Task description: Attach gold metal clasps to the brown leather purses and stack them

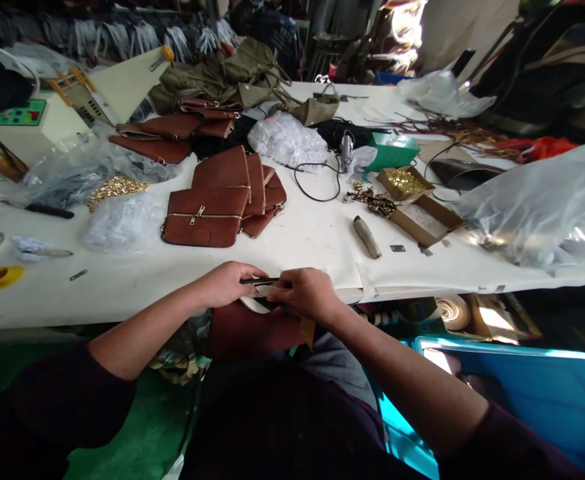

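The person's left hand (227, 287) pinches a thin black strip (260, 281), fingers nearly together. The right hand (310, 293) curls tight at its other end. A flat red-brown leather piece (252, 333) sits at six o'clock, a brown leather zip pouch (205, 230) at eleven o'clock.

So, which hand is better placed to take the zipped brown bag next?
Probably the left hand: it is nearer the zipped brown bag, while the right hand is farther away. Both, however, seem busy with the brown piece.
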Tool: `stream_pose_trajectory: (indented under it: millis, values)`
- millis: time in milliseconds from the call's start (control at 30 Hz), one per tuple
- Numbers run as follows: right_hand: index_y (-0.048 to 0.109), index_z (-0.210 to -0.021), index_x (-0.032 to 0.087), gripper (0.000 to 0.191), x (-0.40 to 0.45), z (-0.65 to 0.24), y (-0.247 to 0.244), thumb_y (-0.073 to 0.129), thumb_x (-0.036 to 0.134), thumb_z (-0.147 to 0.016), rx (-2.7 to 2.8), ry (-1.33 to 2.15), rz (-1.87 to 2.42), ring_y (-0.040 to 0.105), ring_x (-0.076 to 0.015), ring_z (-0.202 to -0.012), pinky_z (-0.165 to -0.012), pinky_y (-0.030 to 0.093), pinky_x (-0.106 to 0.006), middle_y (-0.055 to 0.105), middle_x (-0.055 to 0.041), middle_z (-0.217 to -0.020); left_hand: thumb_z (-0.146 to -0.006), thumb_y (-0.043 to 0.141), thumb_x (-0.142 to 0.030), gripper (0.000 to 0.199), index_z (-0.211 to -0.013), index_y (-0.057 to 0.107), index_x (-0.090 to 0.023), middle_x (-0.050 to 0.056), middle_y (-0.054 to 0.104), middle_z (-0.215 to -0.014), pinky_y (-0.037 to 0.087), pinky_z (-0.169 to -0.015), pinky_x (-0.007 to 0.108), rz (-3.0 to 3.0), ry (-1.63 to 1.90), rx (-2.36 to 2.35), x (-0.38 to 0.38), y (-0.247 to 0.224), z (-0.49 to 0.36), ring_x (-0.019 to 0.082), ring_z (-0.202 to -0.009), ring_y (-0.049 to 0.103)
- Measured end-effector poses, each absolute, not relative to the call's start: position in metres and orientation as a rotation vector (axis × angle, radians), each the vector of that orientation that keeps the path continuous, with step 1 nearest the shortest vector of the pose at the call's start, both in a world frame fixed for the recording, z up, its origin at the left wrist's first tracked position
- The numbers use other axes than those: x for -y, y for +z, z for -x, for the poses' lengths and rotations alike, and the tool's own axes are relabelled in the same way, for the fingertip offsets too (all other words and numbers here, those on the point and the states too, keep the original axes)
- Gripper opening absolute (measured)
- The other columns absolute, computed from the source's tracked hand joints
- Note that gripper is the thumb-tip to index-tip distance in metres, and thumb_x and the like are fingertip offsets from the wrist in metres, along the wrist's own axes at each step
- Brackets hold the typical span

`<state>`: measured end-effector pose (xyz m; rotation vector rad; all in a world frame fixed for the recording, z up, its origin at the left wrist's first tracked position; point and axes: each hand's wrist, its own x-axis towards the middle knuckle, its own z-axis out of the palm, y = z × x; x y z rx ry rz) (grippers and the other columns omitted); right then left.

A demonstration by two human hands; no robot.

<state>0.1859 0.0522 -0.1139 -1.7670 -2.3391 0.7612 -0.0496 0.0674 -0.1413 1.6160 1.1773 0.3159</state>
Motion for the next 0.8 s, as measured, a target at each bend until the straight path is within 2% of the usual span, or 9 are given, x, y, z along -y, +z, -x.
stream_pose_trajectory:
  millis: [233, 467, 800]
  values:
    - [0.076, -0.081, 0.028, 0.031, -0.0521, -0.1827, -0.1178, 0.079, 0.058, -0.083, 2.357, 0.700, 1.781, 0.058, -0.0166, -0.071, -0.060, 0.024, -0.030, 0.074, 0.0008, -0.077, -0.079, 0.081, -0.036, 0.053, -0.128, 0.076, -0.016, 0.012, 0.079, -0.129, 0.055, -0.105, 0.045, -1.514, 0.354, -1.156, -0.0657, -0.1411, 0.0503, 0.034, -0.118, 0.074]
    - [0.077, -0.084, 0.028, 0.033, -0.0501, -0.1813, -0.1168, 0.078, 0.060, -0.084, 2.371, 0.727, 1.780, 0.059, -0.0171, -0.073, -0.061, 0.025, -0.029, 0.075, 0.0005, -0.079, -0.073, 0.085, -0.037, 0.052, -0.121, 0.079, -0.017, 0.010, 0.081, -0.123, 0.055, -0.106, 0.046, -1.429, 0.354, -1.158, -0.0672, -0.1364, 0.0485, 0.034, -0.115, 0.074]
    - [0.079, -0.087, 0.028, 0.034, -0.0506, -0.1787, -0.1167, 0.077, 0.061, -0.084, 2.359, 0.784, 1.794, 0.062, -0.0183, -0.075, -0.061, 0.027, -0.030, 0.076, -0.0007, -0.082, -0.071, 0.086, -0.038, 0.053, -0.119, 0.078, -0.017, 0.012, 0.080, -0.124, 0.055, -0.106, 0.048, -1.406, 0.350, -1.175, -0.0674, -0.1363, 0.0475, 0.035, -0.117, 0.074]
